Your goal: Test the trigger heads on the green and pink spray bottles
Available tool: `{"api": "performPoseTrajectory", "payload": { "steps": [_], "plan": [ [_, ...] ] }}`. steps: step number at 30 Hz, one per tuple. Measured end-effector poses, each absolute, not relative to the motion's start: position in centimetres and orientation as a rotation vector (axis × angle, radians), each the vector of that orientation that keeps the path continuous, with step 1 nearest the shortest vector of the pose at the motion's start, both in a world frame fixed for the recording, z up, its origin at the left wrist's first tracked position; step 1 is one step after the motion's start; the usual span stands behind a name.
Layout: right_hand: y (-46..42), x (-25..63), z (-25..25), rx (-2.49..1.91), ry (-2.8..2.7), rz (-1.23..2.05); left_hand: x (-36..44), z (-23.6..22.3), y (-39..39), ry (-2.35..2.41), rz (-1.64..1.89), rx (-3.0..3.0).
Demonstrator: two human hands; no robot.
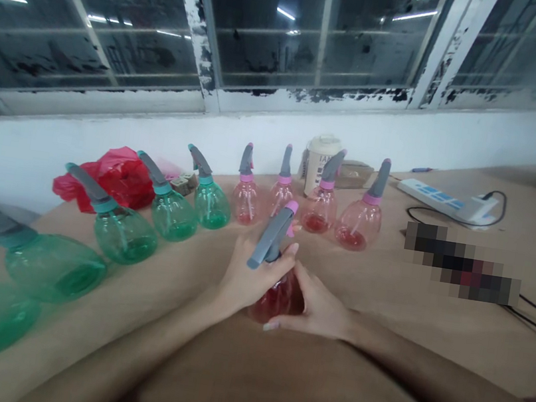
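In front of me a pink spray bottle [273, 302] with a grey trigger head and pink nozzle stands on the table. My left hand [250, 269] is wrapped round its neck and collar, just below the head. Around the right side of its body curves my right hand [320, 306], thumb low at the front and fingers up by the collar. Behind it is a row of pink spray bottles, among them one at the right [359, 227]. Green spray bottles curve away to the left, including a near one [54, 266] and a farther one [124, 237].
A red plastic bag [120, 179] lies behind the green bottles. A lidded cup [323, 152] stands behind the pink row. Right of it are a pen [422, 170], a white power strip [449, 202] with cables, and a blurred-out dark object [460, 262]. Windows line the wall behind.
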State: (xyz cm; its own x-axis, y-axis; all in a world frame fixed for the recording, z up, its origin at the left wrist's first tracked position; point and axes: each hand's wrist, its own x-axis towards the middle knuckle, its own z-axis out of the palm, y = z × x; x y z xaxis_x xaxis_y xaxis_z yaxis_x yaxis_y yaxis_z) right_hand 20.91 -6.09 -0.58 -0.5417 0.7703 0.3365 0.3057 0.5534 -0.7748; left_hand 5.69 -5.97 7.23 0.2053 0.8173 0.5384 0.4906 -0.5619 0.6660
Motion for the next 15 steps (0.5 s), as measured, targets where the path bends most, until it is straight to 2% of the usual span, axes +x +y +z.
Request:
{"api": "performPoseTrajectory", "payload": {
  "steps": [5, 15],
  "plan": [
    [-6.2, 20.6, -0.3, -0.744, -2.056, 0.871, 5.7, 7.3, -5.9, 1.232, 1.303, 2.171],
    [-6.7, 19.9, 0.9, -0.835, -1.985, 0.87, 5.4, 7.1, -6.0, 1.226, 1.314, 2.149]
  ]
}}
